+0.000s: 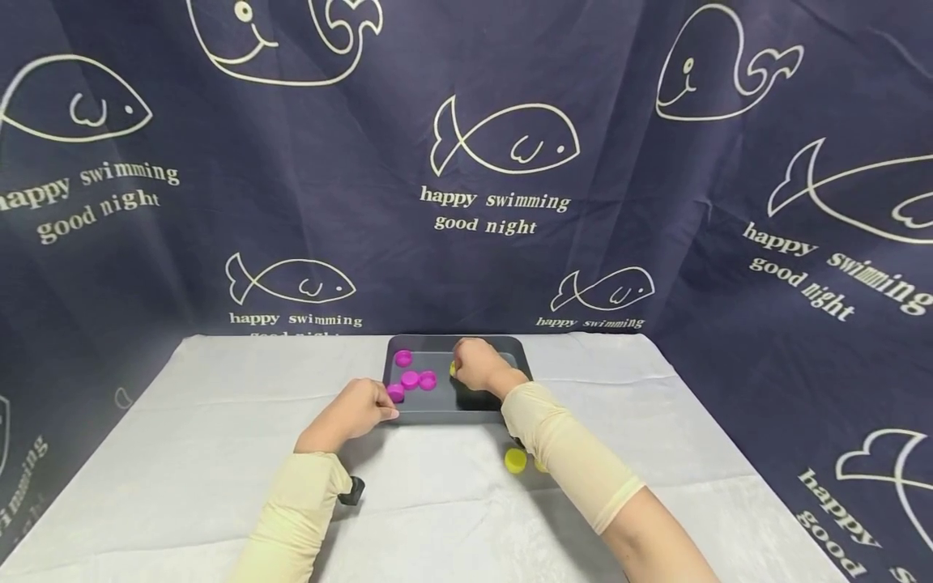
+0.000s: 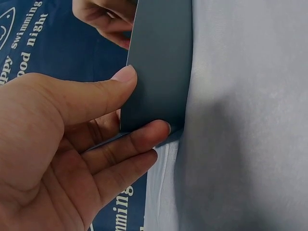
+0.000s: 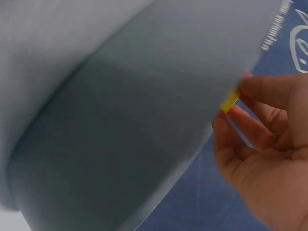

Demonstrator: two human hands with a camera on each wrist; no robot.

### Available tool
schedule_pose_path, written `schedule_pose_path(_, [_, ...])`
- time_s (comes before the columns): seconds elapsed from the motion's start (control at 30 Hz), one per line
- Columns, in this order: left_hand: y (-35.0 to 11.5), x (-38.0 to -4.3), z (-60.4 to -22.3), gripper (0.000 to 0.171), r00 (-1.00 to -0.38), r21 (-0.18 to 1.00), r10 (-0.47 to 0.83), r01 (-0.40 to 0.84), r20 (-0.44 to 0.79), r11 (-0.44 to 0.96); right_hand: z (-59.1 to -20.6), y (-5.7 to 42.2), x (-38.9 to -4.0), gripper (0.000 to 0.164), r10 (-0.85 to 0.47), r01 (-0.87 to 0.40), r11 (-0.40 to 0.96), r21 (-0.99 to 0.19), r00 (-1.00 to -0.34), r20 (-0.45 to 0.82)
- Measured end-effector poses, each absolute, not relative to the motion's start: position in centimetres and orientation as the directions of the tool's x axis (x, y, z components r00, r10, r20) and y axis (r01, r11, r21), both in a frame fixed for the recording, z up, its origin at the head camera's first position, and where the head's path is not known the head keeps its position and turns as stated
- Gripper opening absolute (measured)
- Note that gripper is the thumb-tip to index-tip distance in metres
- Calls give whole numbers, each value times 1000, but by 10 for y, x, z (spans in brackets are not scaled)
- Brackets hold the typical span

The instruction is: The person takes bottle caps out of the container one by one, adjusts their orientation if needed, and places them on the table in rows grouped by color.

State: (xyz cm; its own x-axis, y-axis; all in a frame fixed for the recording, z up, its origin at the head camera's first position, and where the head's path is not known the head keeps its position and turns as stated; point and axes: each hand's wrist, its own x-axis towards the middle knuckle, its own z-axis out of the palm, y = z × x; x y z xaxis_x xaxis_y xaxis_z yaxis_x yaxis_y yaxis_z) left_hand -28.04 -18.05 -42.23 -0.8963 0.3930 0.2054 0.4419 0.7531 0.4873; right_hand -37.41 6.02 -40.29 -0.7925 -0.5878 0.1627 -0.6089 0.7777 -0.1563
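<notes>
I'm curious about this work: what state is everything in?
Dark grey rectangular tray: upright on the white cloth.
Four round magenta pieces: in the tray.
Round yellow piece: lying on the cloth.
Yellow piece beside it: mostly hidden behind cream sleeve.
Held yellow piece: pinched in the right grip.
Left grip: holding the tray's near left corner.

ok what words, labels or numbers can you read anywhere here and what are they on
"happy swimming": dark blue backdrop, repeated
"good night": same backdrop, under those words; some repeats are cut off
Right wrist view: backdrop lettering too blurred to read fully
No lettering seen on the tray, magenta discs or yellow discs
</notes>
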Motion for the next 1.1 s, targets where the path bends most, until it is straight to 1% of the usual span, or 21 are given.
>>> schedule_pose_path(0.07, [-179,-280,-422,10,-895,490,393,444,209,750,-400,64,-371,37,-597,-621,759,-194,-784,170])
schedule_pose_path(0.13, [-179,-279,-423,10,-894,493,393,446,213,747,-396,67,-367,32,-593,-617,751,-234,-787,170])
schedule_pose_path(0.2, [-179,-279,-423,10,-895,502,391,443,212,743,-391,71,-361,24,-581,-606,751,-262,-795,175])
schedule_pose_path(0.3, [-179,-279,-424,10,-899,505,390,436,200,745,-384,79,-348,9,-541,-562,746,-357,-824,169])
schedule_pose_path(0.33, [-179,-279,-424,11,-899,505,390,435,200,745,-382,82,-344,8,-528,-549,736,-395,-832,173])
schedule_pose_path(0.43, [-179,-279,-423,10,-896,498,392,442,208,746,-377,95,-333,26,-510,-540,694,-476,-836,204])
schedule_pose_path(0.53, [-178,-278,-421,10,-893,494,394,448,217,745,-376,112,-324,40,-541,-588,652,-478,-803,249])
schedule_pose_path(0.63, [-178,-279,-421,10,-892,489,398,451,214,747,-377,129,-315,37,-570,-624,627,-467,-775,272])
schedule_pose_path(0.7, [-178,-279,-422,10,-896,497,394,442,204,747,-378,140,-308,34,-568,-623,605,-496,-774,279])
schedule_pose_path(0.77, [-178,-280,-424,10,-898,504,393,436,196,746,-380,149,-302,31,-544,-604,597,-528,-788,287])
schedule_pose_path(0.87, [-179,-281,-426,10,-905,517,385,421,181,746,-384,158,-292,29,-494,-555,571,-605,-821,287])
schedule_pose_path(0.97, [-180,-282,-427,10,-901,516,390,429,189,742,-388,161,-284,25,-453,-510,542,-669,-847,278])
schedule_pose_path(1.03, [-181,-282,-427,10,-899,518,391,434,197,737,-391,160,-280,22,-446,-502,527,-686,-850,280])
schedule_pose_path(1.1, [-180,-282,-426,10,-898,522,390,436,202,733,-395,158,-275,20,-443,-506,531,-680,-850,286])
